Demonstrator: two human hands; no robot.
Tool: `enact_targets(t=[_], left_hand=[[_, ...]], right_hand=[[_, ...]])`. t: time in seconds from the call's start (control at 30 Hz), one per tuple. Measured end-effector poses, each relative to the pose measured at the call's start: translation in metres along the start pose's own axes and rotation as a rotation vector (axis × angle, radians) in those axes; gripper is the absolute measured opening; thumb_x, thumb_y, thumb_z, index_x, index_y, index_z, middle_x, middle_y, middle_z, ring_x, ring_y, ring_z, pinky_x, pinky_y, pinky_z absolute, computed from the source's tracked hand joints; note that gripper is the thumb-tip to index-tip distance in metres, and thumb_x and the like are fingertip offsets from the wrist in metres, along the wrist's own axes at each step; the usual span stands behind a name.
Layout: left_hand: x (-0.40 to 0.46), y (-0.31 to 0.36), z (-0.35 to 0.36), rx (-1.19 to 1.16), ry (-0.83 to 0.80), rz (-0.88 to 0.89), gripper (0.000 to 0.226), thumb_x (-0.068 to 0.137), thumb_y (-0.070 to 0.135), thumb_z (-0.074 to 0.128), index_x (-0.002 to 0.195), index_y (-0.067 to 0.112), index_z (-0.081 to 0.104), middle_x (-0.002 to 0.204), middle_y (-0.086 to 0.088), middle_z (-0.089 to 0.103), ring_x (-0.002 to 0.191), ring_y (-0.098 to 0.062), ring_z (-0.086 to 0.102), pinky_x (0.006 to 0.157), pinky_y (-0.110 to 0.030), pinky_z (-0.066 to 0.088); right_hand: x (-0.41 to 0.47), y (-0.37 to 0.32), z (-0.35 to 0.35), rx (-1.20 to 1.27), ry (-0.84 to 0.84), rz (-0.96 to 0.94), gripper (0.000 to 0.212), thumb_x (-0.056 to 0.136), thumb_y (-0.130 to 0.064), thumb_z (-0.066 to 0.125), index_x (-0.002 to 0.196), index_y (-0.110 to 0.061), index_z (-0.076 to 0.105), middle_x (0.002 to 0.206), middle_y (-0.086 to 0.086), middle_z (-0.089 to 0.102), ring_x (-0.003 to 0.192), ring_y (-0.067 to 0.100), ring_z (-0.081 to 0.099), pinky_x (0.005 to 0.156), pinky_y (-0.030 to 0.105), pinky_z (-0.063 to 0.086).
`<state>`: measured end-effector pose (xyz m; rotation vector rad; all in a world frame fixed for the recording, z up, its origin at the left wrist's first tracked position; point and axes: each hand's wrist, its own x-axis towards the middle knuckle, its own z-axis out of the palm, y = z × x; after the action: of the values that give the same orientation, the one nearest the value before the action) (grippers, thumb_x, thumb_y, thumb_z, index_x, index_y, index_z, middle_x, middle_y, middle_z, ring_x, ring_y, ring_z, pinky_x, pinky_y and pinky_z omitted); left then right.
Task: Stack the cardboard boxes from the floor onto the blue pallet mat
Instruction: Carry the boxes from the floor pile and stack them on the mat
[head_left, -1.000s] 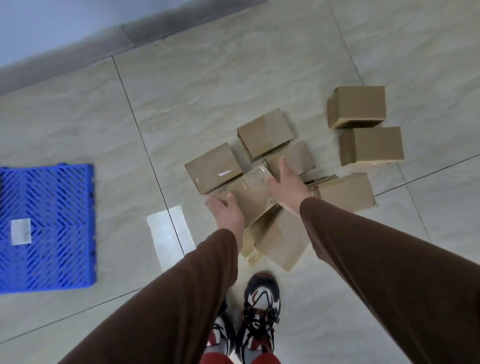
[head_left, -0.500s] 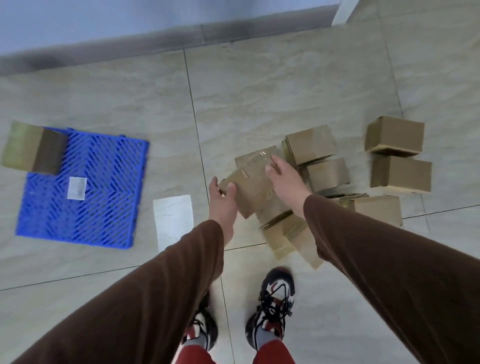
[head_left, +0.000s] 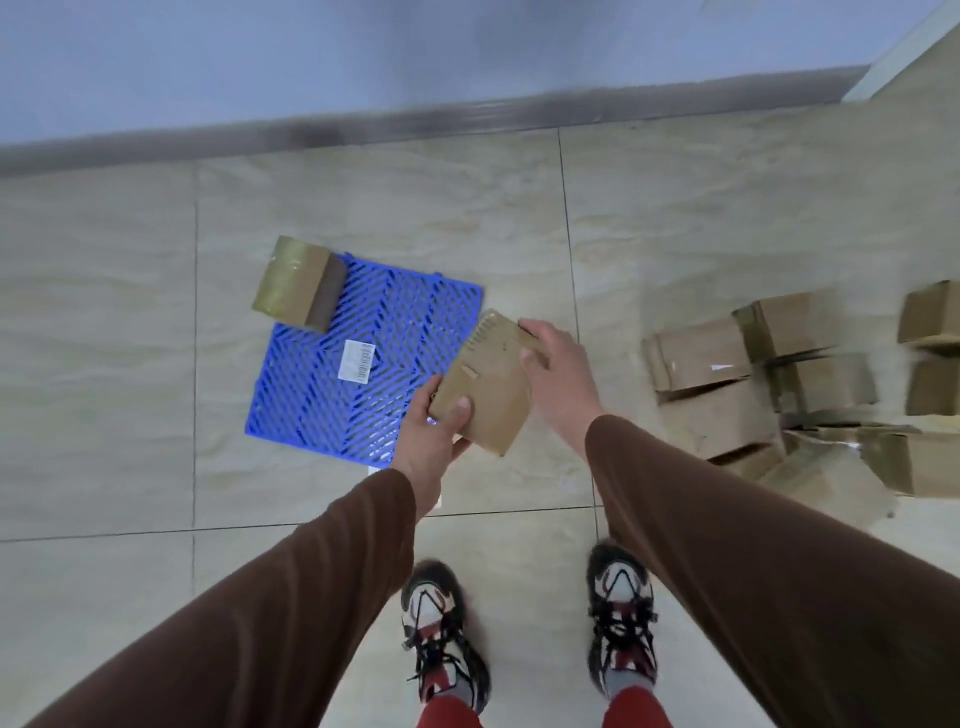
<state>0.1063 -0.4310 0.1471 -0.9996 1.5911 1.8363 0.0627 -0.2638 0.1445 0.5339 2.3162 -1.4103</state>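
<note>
I hold a taped cardboard box (head_left: 491, 387) in the air between both hands, over the right edge of the blue pallet mat (head_left: 374, 358). My left hand (head_left: 434, 436) grips its near left corner with the thumb on top. My right hand (head_left: 556, 369) grips its far right side. One cardboard box (head_left: 298, 283) sits on the mat's far left corner. A white label (head_left: 357, 360) lies on the mat's middle. Several more boxes lie in a pile (head_left: 727, 395) on the floor to the right.
The floor is beige tile with a grey skirting board (head_left: 415, 119) and blue wall at the back. Two further boxes (head_left: 932, 348) stand at the far right edge. My shoes (head_left: 530, 623) are on the tile below the hands.
The box has been lifted off the pile and carried left to the mat's right edge. The view has swung left, so the mat is now central and the pile lies right.
</note>
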Motion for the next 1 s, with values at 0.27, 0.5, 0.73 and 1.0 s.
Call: enact_targets(t=[0.27, 0.5, 0.73, 1.0], left_hand=[[0.034, 0.037, -0.077, 0.044, 0.036, 0.021, 0.048, 0.099, 0.012, 0.061, 0.144, 0.02, 0.046, 0.131, -0.005, 0.059, 0.114, -0.025, 0.065, 0.075, -0.025, 0.061], [0.078, 0.06, -0.114, -0.036, 0.052, 0.046, 0.035, 0.101, 0.011, 0.057, 0.133, 0.022, 0.049, 0.116, 0.003, 0.061, 0.103, -0.02, 0.067, 0.072, -0.021, 0.06], [0.133, 0.065, -0.154, -0.116, 0.037, 0.019, 0.041, 0.101, 0.012, 0.057, 0.141, 0.018, 0.047, 0.133, -0.008, 0.06, 0.116, -0.023, 0.065, 0.083, -0.029, 0.059], [0.22, 0.052, -0.19, -0.175, 0.002, -0.07, 0.06, 0.097, 0.015, 0.066, 0.15, 0.017, 0.038, 0.142, -0.008, 0.057, 0.113, -0.021, 0.067, 0.085, -0.026, 0.058]], right_hand=[[0.022, -0.045, 0.079, 0.153, -0.023, 0.063, 0.047, 0.1, -0.007, 0.048, 0.143, -0.025, 0.053, 0.147, 0.002, 0.044, 0.129, 0.01, 0.048, 0.116, 0.032, 0.036], [0.052, -0.054, 0.143, 0.427, 0.025, 0.261, 0.067, 0.091, -0.018, 0.065, 0.15, -0.024, 0.034, 0.147, -0.002, 0.051, 0.123, 0.016, 0.06, 0.104, 0.046, 0.052], [0.063, -0.058, 0.221, 0.579, -0.024, 0.472, 0.04, 0.099, -0.02, 0.064, 0.134, -0.03, 0.05, 0.109, -0.001, 0.069, 0.091, 0.016, 0.068, 0.077, 0.035, 0.055], [0.114, -0.042, 0.29, 0.639, 0.056, 0.498, 0.05, 0.102, -0.02, 0.06, 0.149, -0.027, 0.044, 0.115, -0.008, 0.065, 0.103, 0.014, 0.066, 0.09, 0.038, 0.055]])
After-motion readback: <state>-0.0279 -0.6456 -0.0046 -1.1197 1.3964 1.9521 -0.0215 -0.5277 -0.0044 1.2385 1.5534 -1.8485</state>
